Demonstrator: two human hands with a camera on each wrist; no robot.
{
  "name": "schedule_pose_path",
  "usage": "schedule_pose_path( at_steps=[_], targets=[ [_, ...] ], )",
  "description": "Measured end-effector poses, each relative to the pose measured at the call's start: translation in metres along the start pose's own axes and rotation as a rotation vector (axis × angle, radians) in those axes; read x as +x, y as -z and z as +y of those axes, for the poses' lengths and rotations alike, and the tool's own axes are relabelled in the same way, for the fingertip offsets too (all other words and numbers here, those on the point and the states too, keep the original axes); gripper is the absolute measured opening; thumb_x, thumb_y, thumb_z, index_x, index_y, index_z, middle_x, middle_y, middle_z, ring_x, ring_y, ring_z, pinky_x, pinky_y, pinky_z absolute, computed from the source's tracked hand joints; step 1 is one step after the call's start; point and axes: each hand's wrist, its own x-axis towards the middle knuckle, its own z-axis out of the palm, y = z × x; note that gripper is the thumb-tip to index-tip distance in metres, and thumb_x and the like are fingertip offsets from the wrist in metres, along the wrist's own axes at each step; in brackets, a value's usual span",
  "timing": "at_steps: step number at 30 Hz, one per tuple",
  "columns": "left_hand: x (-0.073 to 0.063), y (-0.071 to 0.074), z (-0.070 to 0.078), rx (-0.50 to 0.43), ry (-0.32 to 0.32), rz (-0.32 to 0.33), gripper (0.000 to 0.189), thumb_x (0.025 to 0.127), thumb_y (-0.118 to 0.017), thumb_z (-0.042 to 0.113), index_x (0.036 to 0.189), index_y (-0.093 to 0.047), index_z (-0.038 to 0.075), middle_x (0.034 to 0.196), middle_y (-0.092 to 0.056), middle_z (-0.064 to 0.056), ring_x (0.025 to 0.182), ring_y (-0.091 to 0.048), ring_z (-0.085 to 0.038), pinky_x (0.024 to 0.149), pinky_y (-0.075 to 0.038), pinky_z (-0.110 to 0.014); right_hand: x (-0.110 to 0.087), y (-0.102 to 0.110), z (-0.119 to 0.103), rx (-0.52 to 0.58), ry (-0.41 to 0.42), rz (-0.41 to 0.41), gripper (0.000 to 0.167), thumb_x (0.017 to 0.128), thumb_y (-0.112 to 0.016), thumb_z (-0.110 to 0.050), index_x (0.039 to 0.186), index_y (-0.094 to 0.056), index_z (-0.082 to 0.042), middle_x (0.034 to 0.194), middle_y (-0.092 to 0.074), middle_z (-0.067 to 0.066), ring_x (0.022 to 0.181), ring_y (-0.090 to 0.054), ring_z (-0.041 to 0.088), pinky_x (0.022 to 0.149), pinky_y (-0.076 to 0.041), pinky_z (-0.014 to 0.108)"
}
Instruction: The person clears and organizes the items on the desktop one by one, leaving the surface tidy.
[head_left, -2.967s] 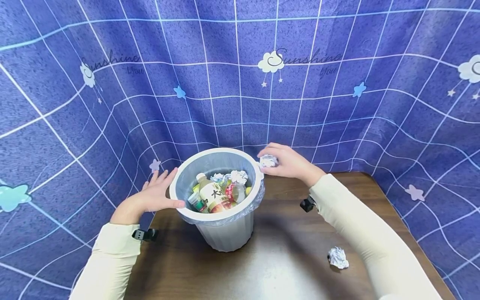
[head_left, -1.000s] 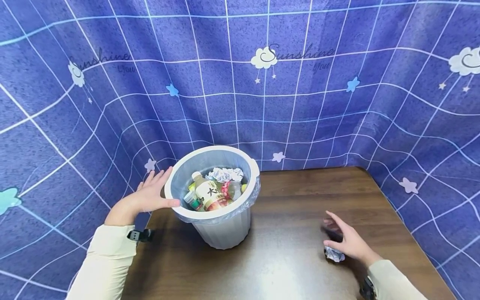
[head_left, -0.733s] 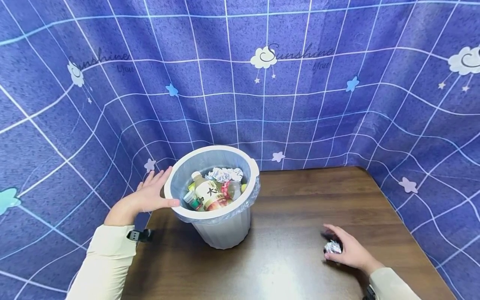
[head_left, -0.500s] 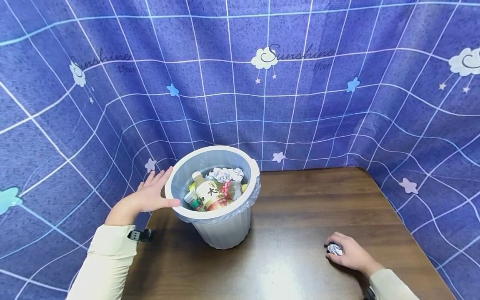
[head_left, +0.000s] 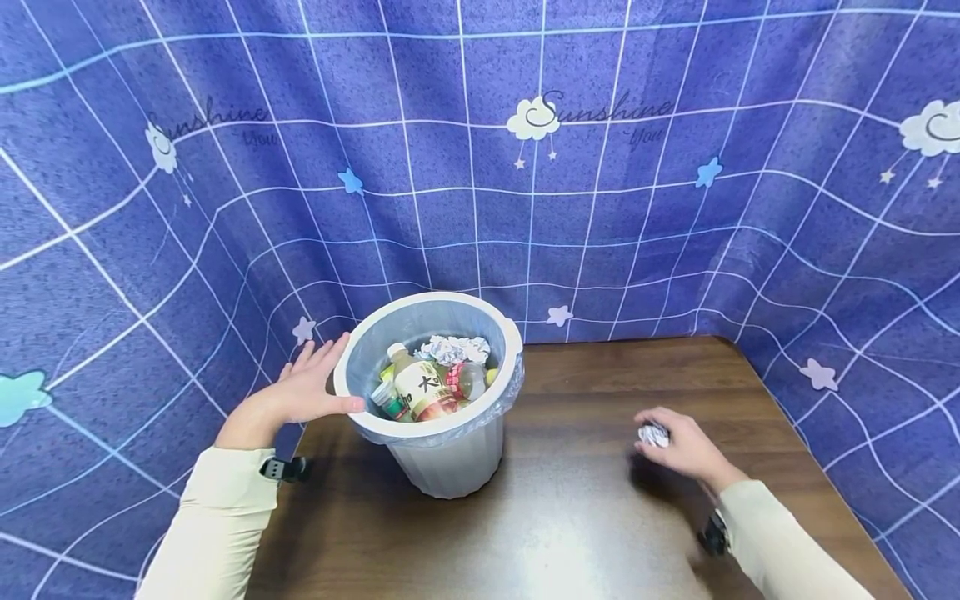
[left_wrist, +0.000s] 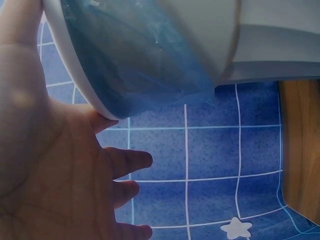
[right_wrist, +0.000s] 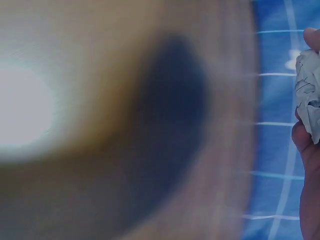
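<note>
In the head view my right hand (head_left: 684, 446) grips a crumpled paper ball (head_left: 654, 434) above the right part of the table, its shadow falling below. The same paper ball (right_wrist: 309, 95) shows at the right edge of the right wrist view, between thumb and fingers. My left hand (head_left: 303, 392) rests against the left rim of a grey trash can (head_left: 450, 467), fingers spread and straight; in the left wrist view the fingers (left_wrist: 127, 162) stick out beside the rim. Inside the can lie a labelled plastic bottle (head_left: 423, 387), crumpled paper (head_left: 453, 350) and a bottle with a red label (head_left: 467, 380).
The can stands on a brown wooden table (head_left: 592, 392), with a thin plastic liner (head_left: 510, 392) folded over its rim. A blue curtain (head_left: 480, 217) with a white grid hangs behind and at both sides. Each wrist wears a small black camera (head_left: 283, 469).
An earlier paper ball left the right hand and more paper shows in the can. The right hand went to the table, gripped the other ball and lifted it. The left hand stays.
</note>
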Motion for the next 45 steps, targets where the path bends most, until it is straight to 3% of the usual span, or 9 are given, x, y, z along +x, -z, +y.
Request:
schedule_pose_path(
  at_steps=[4,8,15,22,29,35,39,45],
  targets=[
    [0.000,-0.002,0.001,-0.005,-0.001,-0.003,0.121,0.077,-0.076,0.059,0.161,-0.011,0.002,0.160,-0.015,-0.037,0.147,0.002,-0.059,0.107,-0.006,-0.081,0.050,0.011,-0.013,0.006,0.005,0.049,0.042,0.072,-0.088,-0.015,0.110,-0.071,-0.016,0.099,-0.070,-0.004,0.079,-0.061,0.007,0.068,-0.052,0.026],
    [0.000,-0.004,0.003,-0.022,0.006,-0.018,0.124,0.076,-0.076,0.063,0.161,-0.010,0.002,0.161,-0.014,-0.036,0.148,0.003,-0.058,0.108,-0.004,-0.080,0.099,0.018,-0.035,0.030,0.019,0.104,0.042,0.074,-0.088,-0.016,0.112,-0.072,-0.013,0.103,-0.072,0.002,0.082,-0.062,0.011,0.073,-0.051,0.026],
    [0.004,-0.002,0.000,-0.011,0.007,-0.020,0.120,0.079,-0.077,0.057,0.162,-0.008,0.005,0.162,-0.015,-0.034,0.148,0.003,-0.056,0.108,-0.004,-0.080,0.179,0.024,-0.100,0.106,0.023,0.166,0.039,0.078,-0.086,-0.021,0.114,-0.072,-0.013,0.108,-0.073,0.005,0.089,-0.063,0.016,0.078,-0.047,0.030],
    [0.005,0.000,0.001,-0.005,0.003,-0.025,0.121,0.078,-0.076,0.059,0.162,-0.008,0.005,0.162,-0.015,-0.034,0.148,0.003,-0.057,0.109,-0.004,-0.079,0.234,0.023,-0.164,0.146,0.038,0.148,0.041,0.082,-0.083,-0.025,0.119,-0.071,-0.011,0.111,-0.072,0.004,0.092,-0.063,0.019,0.082,-0.049,0.036],
    [0.004,0.000,0.002,-0.014,0.015,-0.037,0.121,0.079,-0.077,0.057,0.162,-0.006,0.005,0.162,-0.013,-0.035,0.148,0.005,-0.057,0.108,-0.003,-0.079,0.269,0.002,-0.208,0.155,0.048,0.028,0.045,0.086,-0.081,-0.028,0.126,-0.068,-0.010,0.121,-0.069,0.007,0.113,-0.062,0.023,0.101,-0.047,0.040],
    [0.006,0.000,-0.002,-0.023,0.003,-0.020,0.119,0.080,-0.077,0.056,0.162,-0.007,0.006,0.162,-0.013,-0.034,0.148,0.005,-0.057,0.108,-0.002,-0.080,0.282,-0.009,-0.226,0.238,0.011,-0.092,0.057,0.092,-0.074,-0.039,0.141,-0.058,-0.015,0.136,-0.059,0.005,0.122,-0.057,0.021,0.104,-0.046,0.036],
    [0.010,-0.005,-0.009,-0.024,-0.002,-0.007,0.119,0.080,-0.076,0.057,0.163,-0.006,0.010,0.163,-0.012,-0.033,0.149,0.006,-0.055,0.108,0.000,-0.080,0.282,-0.008,-0.228,0.295,0.004,-0.082,0.056,0.097,-0.066,-0.041,0.147,-0.053,-0.018,0.145,-0.051,0.004,0.123,-0.056,0.020,0.098,-0.051,0.032],
    [0.010,-0.005,-0.014,-0.003,0.011,-0.015,0.120,0.080,-0.075,0.060,0.163,-0.003,0.011,0.164,-0.009,-0.032,0.149,0.007,-0.055,0.108,0.002,-0.079,0.280,-0.004,-0.220,0.267,0.018,-0.043,0.052,0.100,-0.062,-0.038,0.146,-0.054,-0.015,0.145,-0.052,0.006,0.126,-0.056,0.023,0.102,-0.049,0.036]
  ],
)
